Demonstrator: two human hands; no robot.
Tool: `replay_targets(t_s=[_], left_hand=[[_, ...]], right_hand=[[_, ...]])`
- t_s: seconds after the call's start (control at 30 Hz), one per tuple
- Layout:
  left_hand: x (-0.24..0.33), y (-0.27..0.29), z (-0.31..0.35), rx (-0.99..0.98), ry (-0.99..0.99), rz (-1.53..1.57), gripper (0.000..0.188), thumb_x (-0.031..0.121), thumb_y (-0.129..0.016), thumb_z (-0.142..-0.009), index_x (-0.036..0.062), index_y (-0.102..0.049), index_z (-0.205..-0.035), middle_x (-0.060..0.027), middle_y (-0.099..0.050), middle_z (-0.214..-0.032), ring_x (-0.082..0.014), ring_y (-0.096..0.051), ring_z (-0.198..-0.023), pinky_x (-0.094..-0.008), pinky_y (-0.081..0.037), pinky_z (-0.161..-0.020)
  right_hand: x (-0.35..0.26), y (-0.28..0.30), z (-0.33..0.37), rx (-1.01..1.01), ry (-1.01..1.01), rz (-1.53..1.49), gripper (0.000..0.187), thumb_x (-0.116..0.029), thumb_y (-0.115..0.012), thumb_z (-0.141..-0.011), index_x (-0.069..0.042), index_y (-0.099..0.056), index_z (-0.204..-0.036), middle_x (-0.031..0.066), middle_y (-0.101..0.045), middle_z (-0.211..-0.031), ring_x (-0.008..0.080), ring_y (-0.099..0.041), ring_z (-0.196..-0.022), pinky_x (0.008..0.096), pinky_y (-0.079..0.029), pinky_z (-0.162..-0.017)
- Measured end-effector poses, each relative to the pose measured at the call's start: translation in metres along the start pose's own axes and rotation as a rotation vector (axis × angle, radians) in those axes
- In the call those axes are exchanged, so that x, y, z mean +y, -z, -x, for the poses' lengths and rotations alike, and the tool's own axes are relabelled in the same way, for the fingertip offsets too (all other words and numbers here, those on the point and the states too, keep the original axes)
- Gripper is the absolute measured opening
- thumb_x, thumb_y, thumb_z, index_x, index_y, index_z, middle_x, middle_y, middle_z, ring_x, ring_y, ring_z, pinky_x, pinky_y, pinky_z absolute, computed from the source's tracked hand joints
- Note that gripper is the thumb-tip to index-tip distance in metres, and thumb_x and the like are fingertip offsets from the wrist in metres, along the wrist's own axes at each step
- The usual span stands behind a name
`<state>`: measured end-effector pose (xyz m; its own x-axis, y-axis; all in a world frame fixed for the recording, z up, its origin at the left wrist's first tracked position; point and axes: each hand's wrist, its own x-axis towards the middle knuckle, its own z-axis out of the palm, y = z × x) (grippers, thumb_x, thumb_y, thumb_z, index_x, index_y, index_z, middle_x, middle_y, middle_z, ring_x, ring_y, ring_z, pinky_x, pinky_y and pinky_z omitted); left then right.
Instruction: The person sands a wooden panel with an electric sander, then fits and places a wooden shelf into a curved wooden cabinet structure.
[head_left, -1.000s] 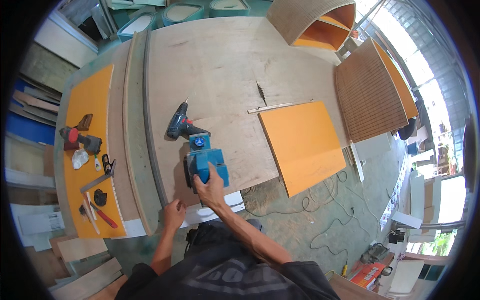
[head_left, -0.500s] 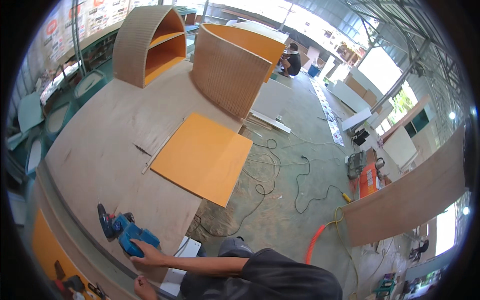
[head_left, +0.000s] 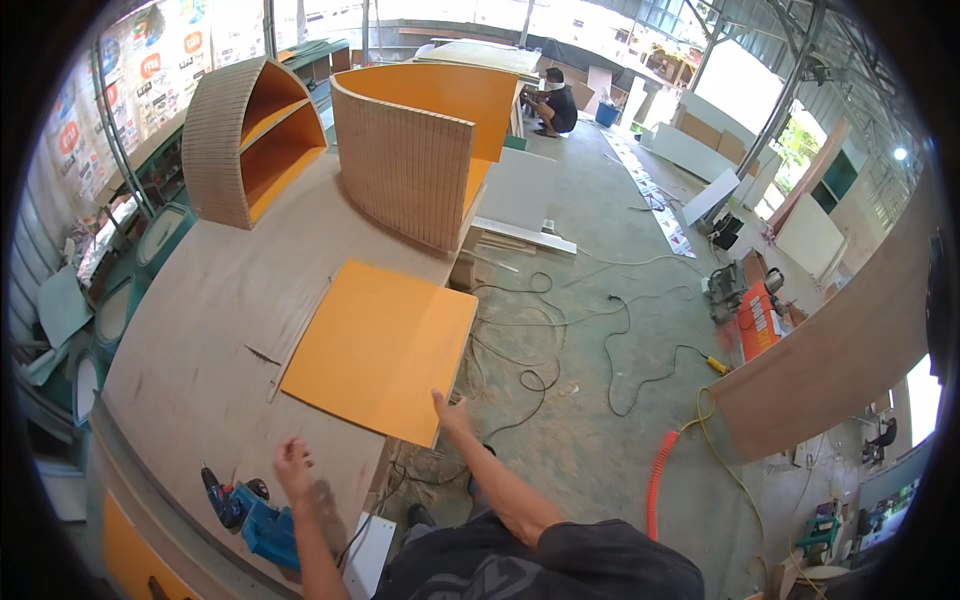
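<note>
An orange-faced board (head_left: 375, 340) lies flat on the large plywood worktop (head_left: 210, 350). My right hand (head_left: 450, 413) has hold of its right edge near the closest corner, thumb on top and the other fingers partly hidden at the edge. My left hand (head_left: 293, 468) is held over the worktop, empty, its fingers loosely bent and apart. Below it sits a blue power tool (head_left: 268, 530), partly covered by my left forearm; its exact kind is unclear. A thin wooden strip (head_left: 290, 358) runs along the board's left edge.
A ribbed arched cabinet (head_left: 218, 150) and a curved ribbed panel with an orange inside (head_left: 400, 160) stand at the worktop's far end. Cables (head_left: 530, 375) and a red coiled hose (head_left: 655, 485) trail over the floor. A person (head_left: 553, 105) squats far off.
My right hand has left the blue power tool and moved right to the orange board's edge. My left hand has risen from the near worktop edge. My view has shifted.
</note>
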<state>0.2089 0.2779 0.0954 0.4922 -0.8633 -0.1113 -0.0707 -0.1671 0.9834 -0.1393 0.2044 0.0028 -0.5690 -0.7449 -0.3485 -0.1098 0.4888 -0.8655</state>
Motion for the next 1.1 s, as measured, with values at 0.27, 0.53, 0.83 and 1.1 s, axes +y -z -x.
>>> replay_targets(t_s=[0.27, 0.53, 0.83, 1.1], left_hand=[[-0.049, -0.146, -0.026, 0.134, 0.452, 0.298, 0.027, 0.03, -0.063, -0.104, 0.0058, -0.062, -0.09, -0.0036, -0.062, -0.072, -0.0125, -0.05, -0.047, -0.0295, -0.035, -0.04], [-0.039, -0.183, 0.001, 0.309, 0.482, 0.189, 0.034, 0.034, -0.061, -0.105, 0.0053, -0.065, -0.088, -0.0028, -0.061, -0.062, -0.0123, -0.05, -0.042, -0.0282, -0.034, -0.039], [0.081, -0.182, 0.013, 0.148, 0.174, 0.297, 0.03, 0.036, -0.068, -0.103, 0.0094, -0.069, -0.089, 0.001, -0.06, -0.064, -0.009, -0.052, -0.05, -0.025, -0.037, -0.046], [0.215, -0.254, -0.063, 0.128, -0.188, 0.034, 0.046, 0.034, -0.078, -0.096, 0.0019, -0.06, -0.067, 0.0028, -0.055, -0.065, -0.0077, -0.045, -0.061, -0.0308, -0.036, -0.053]], right_hand=[[0.029, 0.026, -0.015, -0.617, -0.23, -0.304, 0.075, -0.045, -0.078, -0.097, 0.002, -0.044, -0.146, 0.0204, -0.064, -0.137, 0.0254, -0.068, -0.12, 0.0422, -0.056, -0.096], [0.046, 0.074, -0.032, -0.804, -0.517, -0.676, 0.059, -0.039, -0.073, -0.103, -0.003, -0.049, -0.143, 0.0145, -0.067, -0.135, 0.0292, -0.07, -0.119, 0.0464, -0.059, -0.095], [-0.073, 0.128, -0.027, -0.924, -0.504, -0.714, 0.046, -0.035, -0.069, -0.105, -0.005, -0.056, -0.137, 0.0111, -0.072, -0.126, 0.0244, -0.075, -0.103, 0.0418, -0.062, -0.088], [-0.2, 0.191, -0.059, -0.844, -0.359, -0.882, 0.054, -0.051, -0.053, -0.11, -0.005, -0.06, -0.137, 0.0117, -0.077, -0.118, 0.0243, -0.077, -0.097, 0.0455, -0.062, -0.087]])
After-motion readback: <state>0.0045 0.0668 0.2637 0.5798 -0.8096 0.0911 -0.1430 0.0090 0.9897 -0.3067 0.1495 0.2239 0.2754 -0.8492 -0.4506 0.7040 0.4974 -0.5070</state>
